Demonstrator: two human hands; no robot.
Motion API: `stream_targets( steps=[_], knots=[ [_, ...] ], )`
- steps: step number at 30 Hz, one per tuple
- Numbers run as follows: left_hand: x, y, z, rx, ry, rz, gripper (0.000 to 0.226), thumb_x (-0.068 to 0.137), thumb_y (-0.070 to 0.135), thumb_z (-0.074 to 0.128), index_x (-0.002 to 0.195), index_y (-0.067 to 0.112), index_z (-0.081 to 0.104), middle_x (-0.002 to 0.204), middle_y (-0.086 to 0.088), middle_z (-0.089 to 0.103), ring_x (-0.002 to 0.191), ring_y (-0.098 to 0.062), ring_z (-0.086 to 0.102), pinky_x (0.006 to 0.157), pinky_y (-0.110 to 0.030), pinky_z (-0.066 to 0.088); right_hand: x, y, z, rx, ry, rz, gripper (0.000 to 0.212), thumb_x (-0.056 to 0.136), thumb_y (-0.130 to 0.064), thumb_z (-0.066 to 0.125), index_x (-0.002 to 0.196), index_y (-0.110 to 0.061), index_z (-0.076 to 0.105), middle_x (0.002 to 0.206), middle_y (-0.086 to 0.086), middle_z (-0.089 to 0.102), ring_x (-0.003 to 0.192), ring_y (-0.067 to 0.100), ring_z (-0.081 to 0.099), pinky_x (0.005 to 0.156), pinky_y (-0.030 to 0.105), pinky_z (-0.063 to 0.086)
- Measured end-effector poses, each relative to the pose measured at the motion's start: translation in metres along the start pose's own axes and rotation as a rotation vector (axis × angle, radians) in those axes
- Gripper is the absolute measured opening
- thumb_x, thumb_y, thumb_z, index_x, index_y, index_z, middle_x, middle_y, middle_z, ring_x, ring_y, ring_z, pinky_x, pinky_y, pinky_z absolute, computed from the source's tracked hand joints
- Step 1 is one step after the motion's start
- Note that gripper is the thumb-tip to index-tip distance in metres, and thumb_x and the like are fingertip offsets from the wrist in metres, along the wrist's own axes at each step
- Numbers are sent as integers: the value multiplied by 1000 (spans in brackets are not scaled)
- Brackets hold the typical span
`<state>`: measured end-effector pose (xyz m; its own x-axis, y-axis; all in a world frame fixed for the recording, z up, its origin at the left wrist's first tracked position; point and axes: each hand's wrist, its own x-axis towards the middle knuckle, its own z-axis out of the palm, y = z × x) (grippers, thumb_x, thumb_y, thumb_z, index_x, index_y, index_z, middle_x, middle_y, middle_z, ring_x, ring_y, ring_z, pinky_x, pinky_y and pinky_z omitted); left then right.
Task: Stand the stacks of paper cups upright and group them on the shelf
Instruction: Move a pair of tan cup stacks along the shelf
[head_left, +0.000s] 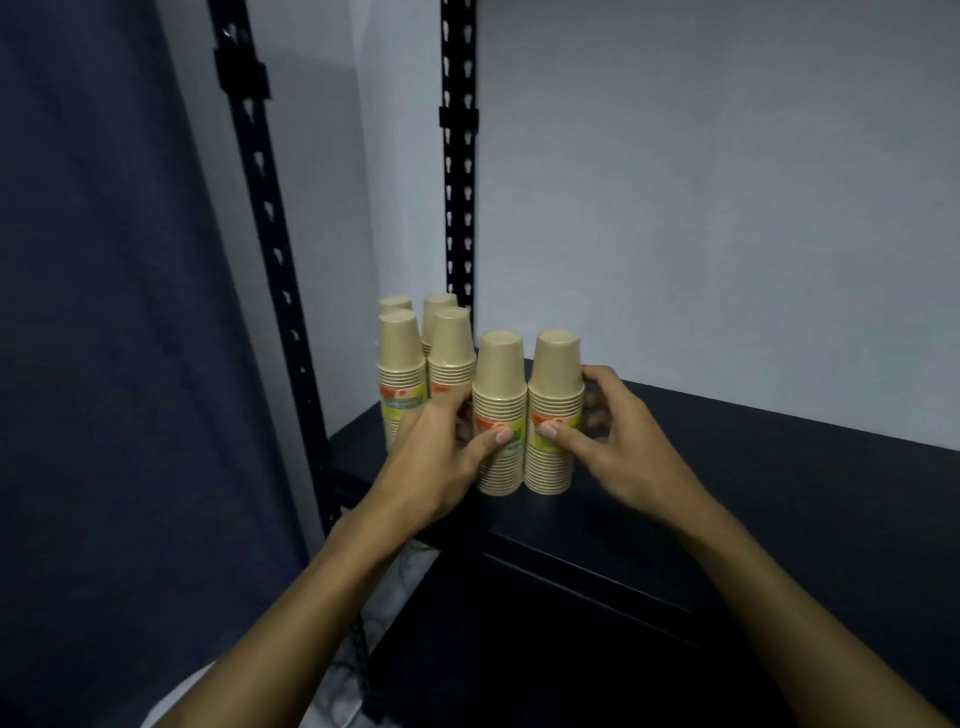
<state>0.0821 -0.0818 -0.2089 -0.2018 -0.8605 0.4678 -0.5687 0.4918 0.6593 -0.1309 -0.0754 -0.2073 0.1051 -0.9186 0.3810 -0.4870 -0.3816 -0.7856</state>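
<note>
Reaching in from the bottom of the view, two bare forearms met at the front left corner of a dark shelf (727, 467). The left hand (436, 457) was curled round the left front stack (500, 410), its thumb pressed on the printed label and its fingers wrapped behind, between that stack and the ones further back. The right hand (613, 441) gripped the right front stack (555, 410) the same way, thumb on the label at the front and fingers hooked round the far right side. Both front stacks stood upright, cups upside down with their bases on top, touching each other side by side near the shelf's front edge.

Just behind and to the left stood four more stacks, upright as well and packed close. The nearer two were the left middle stack (399, 364) and the right middle stack (451, 348); each showed a strip of red and green label. The left hand hid their lower parts. Behind those, only the tops of the left rear stack (395, 303) and the right rear stack (439, 300) showed.

Two black slotted uprights framed the corner: the front post (270, 249) leaned across the left of the view, and the rear post (459, 156) rose straight behind the cups. A pale wall (727, 208) filled the background, and a dark blue curtain (104, 312) hung at far left.
</note>
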Motion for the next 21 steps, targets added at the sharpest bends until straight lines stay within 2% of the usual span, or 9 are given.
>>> stream_targets(
  steps=[3, 5, 9, 13, 17, 19, 21],
  knots=[
    [17, 10, 33, -17, -64, 48, 42, 91, 36, 72, 130, 24, 61, 106, 11, 66, 91, 4, 62, 74, -7, 45, -10, 18, -32, -51, 53, 23, 59, 88, -35, 75, 139, -30, 45, 114, -8, 65, 102, 10, 66, 88, 39, 59],
    [29, 19, 57, -28, -94, 69, 47, 91, 36, 71, 134, 24, 57, 114, 7, 63, 96, -3, 61, 79, -9, 43, -16, 30, -54, -80, 88, 46, 60, 87, -36, 75, 139, -31, 45, 114, -8, 64, 102, 10, 65, 87, 37, 59],
    [57, 38, 103, -81, -192, 94, 47, 91, 30, 72, 134, 21, 54, 114, 10, 63, 102, -5, 60, 80, -6, 42, -23, 52, -94, -122, 164, 89, 59, 86, -35, 76, 137, -28, 46, 112, -9, 64, 99, 7, 64, 82, 30, 57],
    [90, 50, 146, -117, -294, 119, 51, 92, 27, 73, 135, 18, 48, 126, 3, 67, 113, -12, 64, 93, -23, 50, -20, 78, -123, -133, 239, 112, 56, 86, -35, 76, 133, -30, 48, 112, -13, 65, 98, 3, 64, 82, 28, 57],
    [124, 55, 178, -134, -327, 141, 55, 91, 25, 73, 138, 17, 45, 128, -1, 66, 115, -15, 65, 92, -24, 50, -2, 101, -142, -161, 273, 136, 58, 88, -34, 75, 137, -28, 44, 117, -10, 62, 102, 4, 64, 82, 28, 58],
    [142, 55, 190, -150, -332, 142, 57, 90, 24, 74, 139, 16, 45, 130, -2, 65, 114, -18, 66, 92, -26, 51, 10, 110, -150, -183, 288, 146, 59, 89, -32, 74, 138, -26, 42, 118, -7, 61, 102, 4, 63, 79, 22, 56],
    [153, 53, 202, -157, -335, 139, 64, 88, 23, 76, 143, 18, 42, 129, 1, 63, 109, -14, 64, 88, -23, 49, 22, 119, -154, -181, 307, 152, 58, 90, -31, 73, 138, -23, 41, 118, -6, 60, 100, 3, 62, 77, 18, 53]
  ],
)
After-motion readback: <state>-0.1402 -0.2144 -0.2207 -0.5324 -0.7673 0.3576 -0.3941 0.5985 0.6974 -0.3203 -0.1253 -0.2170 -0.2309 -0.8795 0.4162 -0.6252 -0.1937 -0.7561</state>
